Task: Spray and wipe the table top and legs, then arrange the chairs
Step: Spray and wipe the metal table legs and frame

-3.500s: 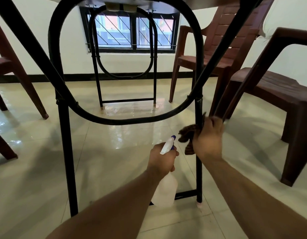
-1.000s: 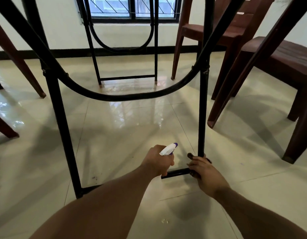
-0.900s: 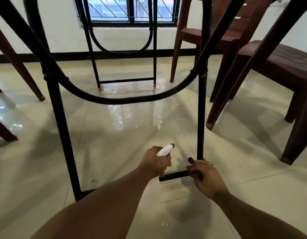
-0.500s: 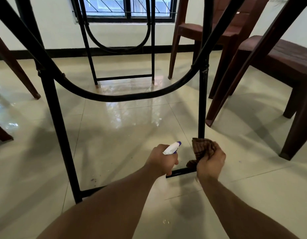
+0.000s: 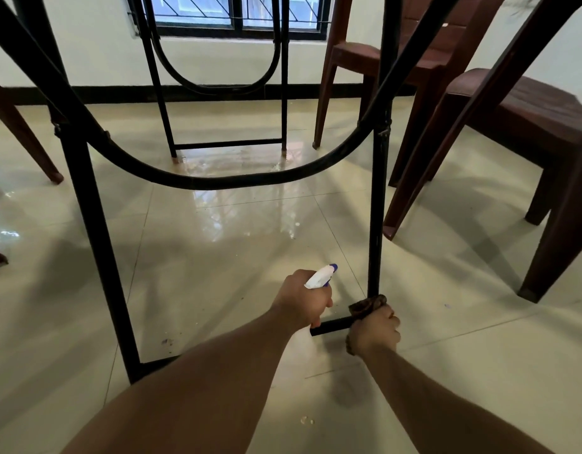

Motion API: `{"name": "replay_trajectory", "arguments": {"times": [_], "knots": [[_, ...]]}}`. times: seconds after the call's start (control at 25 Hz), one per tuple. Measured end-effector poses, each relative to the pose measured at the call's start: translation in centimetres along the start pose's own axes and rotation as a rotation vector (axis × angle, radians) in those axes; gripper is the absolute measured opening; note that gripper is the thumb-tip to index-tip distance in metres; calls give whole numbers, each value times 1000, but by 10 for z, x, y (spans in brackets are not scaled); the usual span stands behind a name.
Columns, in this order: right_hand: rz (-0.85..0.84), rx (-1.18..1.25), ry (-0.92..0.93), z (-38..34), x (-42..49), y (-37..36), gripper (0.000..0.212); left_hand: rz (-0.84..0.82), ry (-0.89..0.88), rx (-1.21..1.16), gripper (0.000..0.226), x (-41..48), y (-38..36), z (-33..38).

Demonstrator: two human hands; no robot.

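left hand (image 5: pixel 302 298): grips the spray bottle (image 5: pixel 319 276) at the neck, fingers curled round it; shows only the white head with its blue tip above the knuckles, aimed up and right toward the near right worktop leg (image 5: pixel 378 208); hides the bottle body underneath

right hand (image 5: pixel 374 330): clenches a brown cloth (image 5: pixel 368 304), fingers folded over it; presses it to the foot of that same leg, at the corner with the low crossbar (image 5: pixel 332 326); leaves a bunched fold of cloth showing above the knuckles

both hands: low, just above the floor (image 5: pixel 217 273), near each other but apart, with a short bare length of crossbar between them

black metal frame: near left leg (image 5: pixel 96 240) upright; curved brace (image 5: pixel 217 183) sagging between the two near legs; far leg pair (image 5: pixel 229 144) with its own crossbar and loop, below the window (image 5: pixel 237 11)

brown plastic chairs: near chair (image 5: pixel 528 109) just right of the wiped leg, one front leg beside it; second chair (image 5: pixel 364 57) behind, closer to the wall; a slanted chair leg (image 5: pixel 24 132) at the left edge, seat out of view

floor: glossy cream tiles mirroring the window light – a few pale specks (image 5: pixel 307 420) between the forearms
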State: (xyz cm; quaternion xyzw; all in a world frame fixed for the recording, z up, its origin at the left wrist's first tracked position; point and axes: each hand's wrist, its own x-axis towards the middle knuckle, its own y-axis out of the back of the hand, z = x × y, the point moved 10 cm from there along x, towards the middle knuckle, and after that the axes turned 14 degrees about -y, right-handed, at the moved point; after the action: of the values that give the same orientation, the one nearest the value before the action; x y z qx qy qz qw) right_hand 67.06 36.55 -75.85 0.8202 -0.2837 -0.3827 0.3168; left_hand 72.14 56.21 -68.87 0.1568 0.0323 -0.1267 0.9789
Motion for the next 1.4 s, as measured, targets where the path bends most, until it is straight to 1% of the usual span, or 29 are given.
{"name": "replay_trajectory", "arguments": {"times": [0.04,0.08,0.12,0.2,0.28,0.36,0.4,0.44,0.48,0.56,0.6,0.64,0.68,0.72,0.8,0.84,0.92,0.96,1.04,1.08,1.12,1.16,1.2,1.24,1.28,1.36,1.4], "knots": [[-29,-36,38,2,-11,-9,58,-3,-4,1,17,-1,0,0],[-54,-9,114,0,-23,-12,54,1,-10,3,18,0,3,1],[-62,72,191,-4,-29,-6,47,14,-12,5,18,0,7,2],[69,183,277,-16,-29,23,37,78,12,-19,15,1,25,-1],[202,129,308,-24,-25,40,38,122,31,-33,13,0,40,-4],[198,-58,329,-34,-34,21,42,144,38,-16,14,-3,52,-9],[149,-197,363,-38,-47,0,41,155,47,-11,14,-5,57,-12],[77,-324,439,-42,-63,-26,40,164,52,-4,14,-6,60,-16],[-8,-422,540,-45,-82,-50,42,170,53,4,14,-7,61,-20],[-137,-604,808,-45,-117,-81,54,175,52,22,15,-8,63,-24],[-162,-696,944,-44,-126,-83,61,171,49,30,16,-8,62,-24],[-155,-774,1037,-41,-124,-77,66,157,43,41,17,-8,59,-22],[-127,-849,1067,-36,-112,-68,67,140,38,51,20,-9,57,-19],[-66,-905,1024,-34,-90,-52,66,128,37,54,23,-10,56,-15],[82,-923,813,-25,-41,-9,61,107,32,57,26,-12,53,-10],[135,-911,762,-22,-27,10,58,96,31,60,26,-13,51,-7],[198,-815,716,-13,-7,39,53,94,32,54,25,-14,51,-5],[215,-679,627,-4,4,58,50,92,30,50,24,-14,50,-5],[268,-324,253,25,33,94,48,73,21,70,22,-15,47,-6],[258,-156,89,36,39,96,46,61,17,81,22,-17,43,-6],[234,-57,50,35,35,86,43,56,15,80,22,-18,40,-5],[122,-19,72,28,26,64,43,52,13,74,22,-17,36,-4],[32,-36,170,13,13,41,44,48,7,76,22,-15,34,-1],[-39,-89,244,3,0,23,43,41,1,89,23,-14,30,1],[-86,-191,315,-1,-11,6,42,44,-7,93,24,-13,27,3],[-144,-405,288,25,-4,-15,53,63,-24,94,27,-18,22,9],[-201,-451,226,41,-3,-14,54,72,-52,107,25,-20,20,16]]}}
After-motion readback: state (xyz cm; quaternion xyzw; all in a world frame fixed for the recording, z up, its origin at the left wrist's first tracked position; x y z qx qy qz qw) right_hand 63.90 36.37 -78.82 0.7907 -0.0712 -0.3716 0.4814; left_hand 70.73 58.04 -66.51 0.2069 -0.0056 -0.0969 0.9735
